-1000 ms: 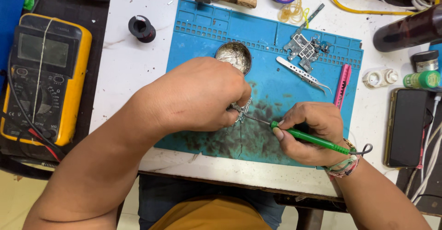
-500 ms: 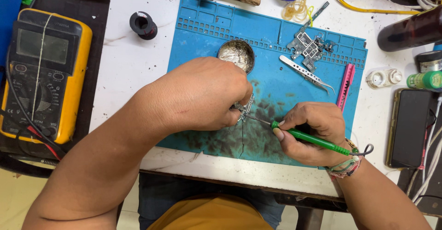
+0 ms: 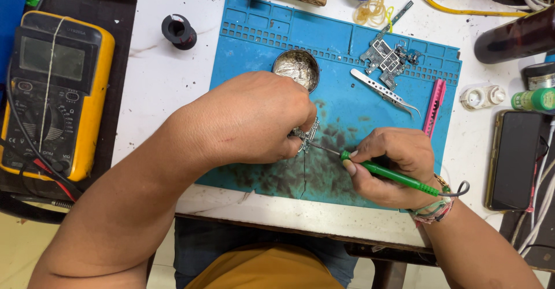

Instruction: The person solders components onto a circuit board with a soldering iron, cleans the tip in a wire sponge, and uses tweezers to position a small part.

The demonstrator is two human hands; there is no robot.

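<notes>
Left hand: my left hand (image 3: 248, 121) is curled shut, fingertips pinching a small metal part (image 3: 306, 135) down on the blue mat (image 3: 347, 92)
Right hand: my right hand (image 3: 393, 164) is closed round a green soldering iron (image 3: 390, 174), held like a pen
Iron tip: touching the metal part, near the middle of the mat
Round tin (image 3: 296, 69): on the mat, just behind my left hand
Tweezers (image 3: 384, 92): on the mat, toward its far right
Meter (image 3: 52, 92): well left of the mat
</notes>
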